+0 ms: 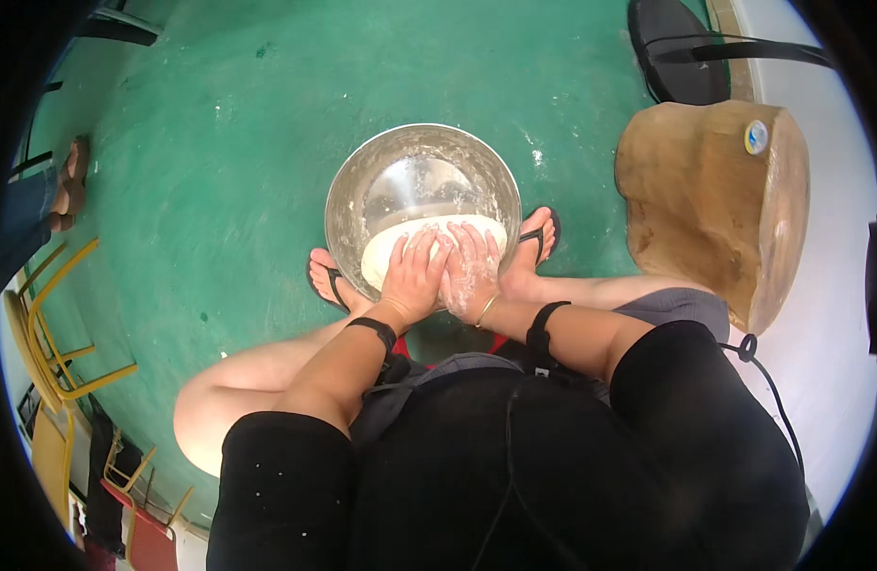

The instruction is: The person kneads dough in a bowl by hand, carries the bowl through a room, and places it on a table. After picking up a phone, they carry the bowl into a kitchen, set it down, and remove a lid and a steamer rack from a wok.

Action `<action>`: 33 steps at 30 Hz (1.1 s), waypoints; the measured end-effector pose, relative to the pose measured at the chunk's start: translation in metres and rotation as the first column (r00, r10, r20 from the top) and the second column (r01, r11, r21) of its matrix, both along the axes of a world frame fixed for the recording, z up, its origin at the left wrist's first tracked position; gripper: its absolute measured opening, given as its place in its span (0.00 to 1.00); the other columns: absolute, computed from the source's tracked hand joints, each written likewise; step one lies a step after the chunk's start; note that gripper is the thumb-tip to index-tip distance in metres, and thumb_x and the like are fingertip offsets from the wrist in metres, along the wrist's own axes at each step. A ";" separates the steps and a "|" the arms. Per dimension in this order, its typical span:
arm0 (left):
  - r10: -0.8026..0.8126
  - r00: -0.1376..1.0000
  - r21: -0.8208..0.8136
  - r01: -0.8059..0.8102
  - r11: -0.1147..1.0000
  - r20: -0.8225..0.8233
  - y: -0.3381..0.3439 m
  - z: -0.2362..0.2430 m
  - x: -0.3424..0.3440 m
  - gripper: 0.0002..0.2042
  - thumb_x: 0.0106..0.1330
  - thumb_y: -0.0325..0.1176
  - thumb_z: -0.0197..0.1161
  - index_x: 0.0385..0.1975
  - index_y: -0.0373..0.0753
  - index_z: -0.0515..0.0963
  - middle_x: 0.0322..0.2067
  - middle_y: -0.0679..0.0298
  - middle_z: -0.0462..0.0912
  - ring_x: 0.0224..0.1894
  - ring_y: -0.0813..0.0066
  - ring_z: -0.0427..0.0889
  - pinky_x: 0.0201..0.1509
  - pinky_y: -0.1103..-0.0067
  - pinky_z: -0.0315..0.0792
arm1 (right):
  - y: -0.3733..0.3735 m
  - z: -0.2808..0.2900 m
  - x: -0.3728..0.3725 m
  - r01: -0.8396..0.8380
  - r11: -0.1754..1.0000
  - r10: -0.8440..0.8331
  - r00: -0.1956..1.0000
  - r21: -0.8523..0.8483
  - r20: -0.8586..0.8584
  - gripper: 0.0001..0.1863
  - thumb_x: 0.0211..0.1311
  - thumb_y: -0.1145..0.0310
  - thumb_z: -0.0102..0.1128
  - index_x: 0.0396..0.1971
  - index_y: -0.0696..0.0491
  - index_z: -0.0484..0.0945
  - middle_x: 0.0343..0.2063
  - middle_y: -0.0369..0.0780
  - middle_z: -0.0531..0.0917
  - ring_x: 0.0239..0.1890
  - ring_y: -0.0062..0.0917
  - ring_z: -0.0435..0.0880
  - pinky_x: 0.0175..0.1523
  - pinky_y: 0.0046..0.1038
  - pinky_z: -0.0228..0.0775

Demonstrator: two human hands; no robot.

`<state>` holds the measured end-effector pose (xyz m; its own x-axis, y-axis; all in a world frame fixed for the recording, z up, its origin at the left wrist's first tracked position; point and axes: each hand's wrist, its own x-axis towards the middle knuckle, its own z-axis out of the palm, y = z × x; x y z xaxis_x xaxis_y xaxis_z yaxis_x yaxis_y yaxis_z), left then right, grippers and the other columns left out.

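While under flat, adjoining hands (415, 273) (471, 271), dough (380, 253) oblong, long axis roughly left-to-right

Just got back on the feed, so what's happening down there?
A person has both bare hands in a wide metal bowl, between their sandalled feet. The left hand and right hand lie side by side on a pale lump of dough at the bowl's near side. The right hand is smeared white, and bits cling to the bowl's inner wall.
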<state>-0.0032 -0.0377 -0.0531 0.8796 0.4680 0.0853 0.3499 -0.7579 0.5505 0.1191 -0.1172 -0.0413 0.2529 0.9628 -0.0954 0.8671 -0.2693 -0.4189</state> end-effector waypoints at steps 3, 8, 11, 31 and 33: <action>0.016 1.000 0.015 -0.016 1.000 -0.019 0.011 -0.015 0.009 0.39 0.41 0.42 0.67 0.57 0.40 0.60 0.58 0.47 0.61 0.60 0.50 0.62 0.63 0.55 0.51 | 0.018 -0.015 0.022 -0.076 0.997 0.077 0.997 0.031 -0.027 0.28 0.47 0.58 0.54 0.51 0.53 0.69 0.57 0.45 0.65 0.62 0.41 0.58 0.65 0.49 0.39; 0.027 0.998 -0.016 -0.028 0.999 -0.057 0.047 -0.027 0.023 0.44 0.39 0.48 0.70 0.59 0.42 0.58 0.57 0.50 0.62 0.60 0.52 0.62 0.63 0.55 0.51 | 0.060 -0.039 0.044 -0.063 0.987 0.076 0.994 0.148 -0.081 0.27 0.44 0.55 0.55 0.47 0.50 0.72 0.51 0.44 0.70 0.58 0.39 0.63 0.62 0.48 0.45; 0.055 0.988 -0.012 -0.057 0.998 -0.142 0.069 -0.023 0.035 0.51 0.33 0.53 0.74 0.61 0.43 0.56 0.57 0.53 0.63 0.59 0.55 0.62 0.63 0.57 0.52 | 0.088 -0.053 0.056 -0.063 0.976 0.082 0.993 0.211 -0.084 0.27 0.44 0.52 0.55 0.46 0.48 0.72 0.48 0.42 0.72 0.54 0.38 0.67 0.59 0.47 0.50; 0.685 0.653 -0.640 -0.684 0.350 -0.324 0.125 -0.055 0.058 0.31 0.60 0.53 0.52 0.48 0.25 0.72 0.46 0.38 0.75 0.54 0.50 0.73 0.58 0.68 0.63 | 0.148 -0.028 0.122 0.103 0.961 -0.176 0.944 -0.257 -0.280 0.30 0.58 0.47 0.44 0.46 0.59 0.74 0.47 0.54 0.76 0.50 0.45 0.75 0.56 0.36 0.65; 0.578 0.742 -0.688 -0.615 0.384 -0.341 0.149 -0.054 0.062 0.29 0.64 0.52 0.45 0.47 0.27 0.73 0.48 0.41 0.75 0.53 0.50 0.73 0.57 0.69 0.64 | 0.154 -0.016 0.096 0.195 0.855 -0.389 0.854 -0.481 -0.345 0.31 0.60 0.47 0.42 0.50 0.59 0.72 0.51 0.54 0.73 0.56 0.43 0.70 0.61 0.35 0.60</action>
